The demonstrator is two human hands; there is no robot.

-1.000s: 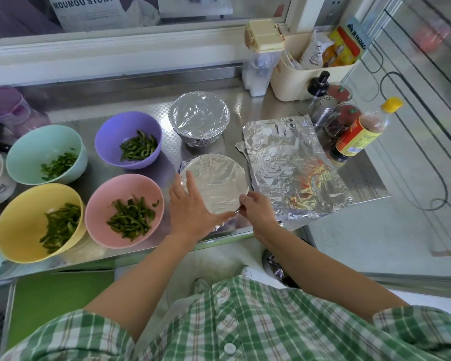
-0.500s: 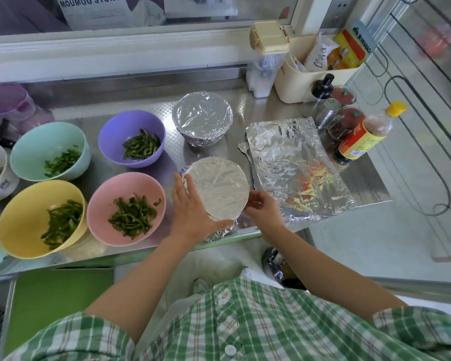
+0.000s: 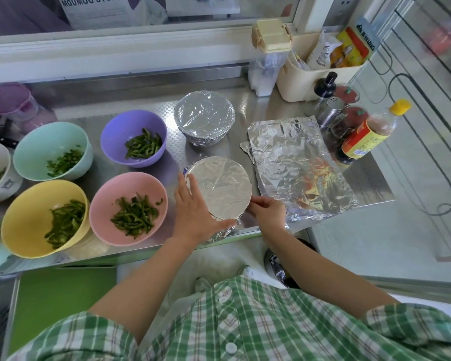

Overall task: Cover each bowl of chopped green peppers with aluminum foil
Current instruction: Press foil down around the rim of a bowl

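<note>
view from above a steel counter. just right of centre frame, close to the counter's front edge, sits the near foil-covered bowl, its top smooth and silver. the left hand cups its left side, fingers laid up the wall and thumb hooked round the near rim, grasping the bowl. the right hand has curled fingers pinching the foil at the right rim. a sliver of bluish rim shows at the bowl's upper left.

behind it, upper centre, stands a finished covered bowl. a stack of spare foil sheets lies to the right. on the left half of the frame, a pink bowl, purple bowl, yellow bowl and mint bowl hold chopped green peppers, uncovered; more bowls are cut off at the left edge.

likely risks: hard crimping could tear the thin foil or push the bowl off the front edge. the exposed sliver suggests the foil may sit loose there. the left wrist is just beside the pink bowl and could nudge it.
</note>
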